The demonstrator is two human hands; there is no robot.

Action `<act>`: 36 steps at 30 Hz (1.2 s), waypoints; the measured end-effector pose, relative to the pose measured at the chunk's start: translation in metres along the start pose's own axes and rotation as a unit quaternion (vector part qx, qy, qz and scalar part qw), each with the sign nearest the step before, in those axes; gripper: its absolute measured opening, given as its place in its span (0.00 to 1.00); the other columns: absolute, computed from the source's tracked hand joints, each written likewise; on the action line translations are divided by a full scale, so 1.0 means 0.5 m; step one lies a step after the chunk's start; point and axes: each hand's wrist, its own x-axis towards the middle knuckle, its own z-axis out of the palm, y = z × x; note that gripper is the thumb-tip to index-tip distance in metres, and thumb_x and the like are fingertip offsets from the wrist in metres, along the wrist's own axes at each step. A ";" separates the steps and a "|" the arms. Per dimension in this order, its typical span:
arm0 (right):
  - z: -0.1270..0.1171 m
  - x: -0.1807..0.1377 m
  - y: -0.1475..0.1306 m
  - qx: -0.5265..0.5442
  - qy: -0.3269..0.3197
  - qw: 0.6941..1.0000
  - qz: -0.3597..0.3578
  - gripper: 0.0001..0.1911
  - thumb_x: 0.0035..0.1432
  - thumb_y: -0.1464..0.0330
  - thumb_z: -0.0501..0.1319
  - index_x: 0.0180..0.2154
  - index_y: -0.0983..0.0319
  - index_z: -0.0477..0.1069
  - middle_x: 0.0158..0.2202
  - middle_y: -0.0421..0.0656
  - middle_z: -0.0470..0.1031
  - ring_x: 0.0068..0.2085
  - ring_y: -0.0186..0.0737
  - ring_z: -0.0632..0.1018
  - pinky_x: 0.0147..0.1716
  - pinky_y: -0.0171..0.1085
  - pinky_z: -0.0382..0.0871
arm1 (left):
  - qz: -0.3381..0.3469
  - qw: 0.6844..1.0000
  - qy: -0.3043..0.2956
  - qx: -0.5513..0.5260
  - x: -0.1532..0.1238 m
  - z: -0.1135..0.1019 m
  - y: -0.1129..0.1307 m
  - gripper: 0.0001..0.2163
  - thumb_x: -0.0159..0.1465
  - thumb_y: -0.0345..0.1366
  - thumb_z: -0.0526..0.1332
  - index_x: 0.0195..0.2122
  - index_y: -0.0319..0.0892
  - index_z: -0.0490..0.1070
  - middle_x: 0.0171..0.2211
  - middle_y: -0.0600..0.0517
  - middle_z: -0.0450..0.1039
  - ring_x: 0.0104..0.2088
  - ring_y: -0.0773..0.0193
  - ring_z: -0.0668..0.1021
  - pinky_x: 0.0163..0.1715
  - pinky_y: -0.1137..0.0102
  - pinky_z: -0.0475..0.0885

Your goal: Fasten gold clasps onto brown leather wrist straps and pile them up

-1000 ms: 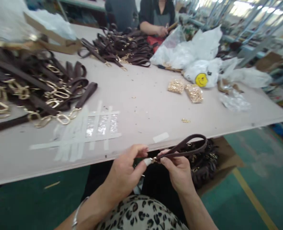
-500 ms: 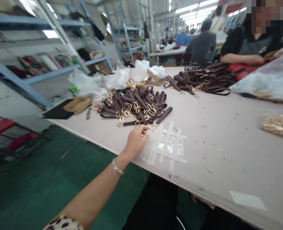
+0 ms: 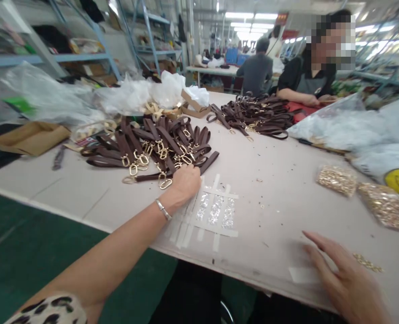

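A pile of dark brown straps with gold clasps (image 3: 155,144) lies on the pale table (image 3: 273,198). My left hand (image 3: 186,182), a bracelet on its wrist, reaches to the near right edge of that pile. Its fingers are curled closed on the end of a brown strap (image 3: 208,163). My right hand (image 3: 341,279) lies on the table near the front edge with its fingers stretched out and holds nothing. It rests beside a white tape patch (image 3: 298,274) and a few loose gold pieces (image 3: 368,263).
A grid of tape strips (image 3: 216,211) is stuck to the table between my hands. Two bags of gold hardware (image 3: 337,180) lie at right by plastic bags (image 3: 354,130). A second strap pile (image 3: 253,117) lies before a seated person (image 3: 303,81). A cardboard box (image 3: 30,137) sits far left.
A second ago both hands held one brown strap over my lap. My left hand has since reached to the strap pile and closed there. My right hand now lies flat on the table.
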 end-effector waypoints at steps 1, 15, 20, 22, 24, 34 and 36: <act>0.019 0.039 0.003 -0.023 -0.027 0.999 -0.032 0.19 0.64 0.54 0.56 0.50 0.54 0.76 0.48 0.45 0.79 0.48 0.51 0.78 0.51 0.51 0.72 | -0.004 1.000 -0.006 0.003 0.003 0.000 0.000 0.11 0.62 0.27 0.55 0.37 0.32 0.77 0.39 0.35 0.77 0.44 0.48 0.76 0.47 0.58 0.70; 0.237 0.348 -0.024 -0.229 -0.114 0.954 -0.157 0.17 0.67 0.67 0.52 0.44 0.62 0.79 0.41 0.52 0.80 0.42 0.52 0.77 0.46 0.49 0.69 | -0.022 0.990 0.006 -0.137 -0.022 -0.010 -0.020 0.10 0.62 0.28 0.55 0.40 0.39 0.75 0.39 0.43 0.77 0.43 0.53 0.77 0.48 0.58 0.70; 0.239 0.355 -0.013 -0.255 -0.123 0.938 -0.202 0.16 0.65 0.71 0.52 0.42 0.63 0.80 0.40 0.52 0.81 0.41 0.53 0.77 0.45 0.48 0.69 | -0.077 0.893 -0.044 -0.442 -0.068 -0.031 0.000 0.09 0.65 0.32 0.55 0.45 0.41 0.71 0.34 0.49 0.79 0.30 0.64 0.79 0.34 0.67 0.75; 0.237 0.361 -0.008 -0.267 -0.131 0.931 -0.210 0.16 0.64 0.70 0.53 0.42 0.63 0.80 0.40 0.50 0.81 0.40 0.52 0.77 0.44 0.47 0.69 | -0.111 0.740 -0.108 -0.655 -0.093 -0.037 0.013 0.08 0.64 0.34 0.57 0.42 0.40 0.71 0.32 0.50 0.76 0.26 0.68 0.77 0.29 0.70 0.76; 0.235 0.368 -0.006 -0.275 -0.141 0.927 -0.210 0.15 0.63 0.70 0.53 0.41 0.63 0.80 0.39 0.50 0.81 0.39 0.52 0.78 0.43 0.47 0.70 | -0.139 0.610 -0.139 -0.768 -0.118 -0.037 0.026 0.07 0.61 0.33 0.61 0.40 0.39 0.73 0.30 0.53 0.73 0.24 0.71 0.75 0.28 0.70 0.75; 0.220 0.352 -0.035 -0.232 -0.122 0.952 -0.160 0.15 0.58 0.68 0.53 0.38 0.62 0.79 0.37 0.50 0.81 0.39 0.52 0.79 0.40 0.47 0.71 | -0.186 0.471 -0.103 -0.856 -0.202 -0.002 0.083 0.09 0.60 0.37 0.65 0.36 0.35 0.76 0.33 0.48 0.77 0.27 0.70 0.77 0.31 0.73 0.74; 0.210 0.332 -0.041 -0.209 -0.109 0.961 -0.148 0.17 0.59 0.67 0.53 0.41 0.63 0.79 0.37 0.50 0.81 0.41 0.52 0.79 0.43 0.47 0.71 | -0.183 0.476 -0.099 -0.854 -0.215 -0.003 0.091 0.10 0.61 0.38 0.65 0.37 0.35 0.77 0.34 0.47 0.78 0.28 0.70 0.78 0.30 0.74 0.74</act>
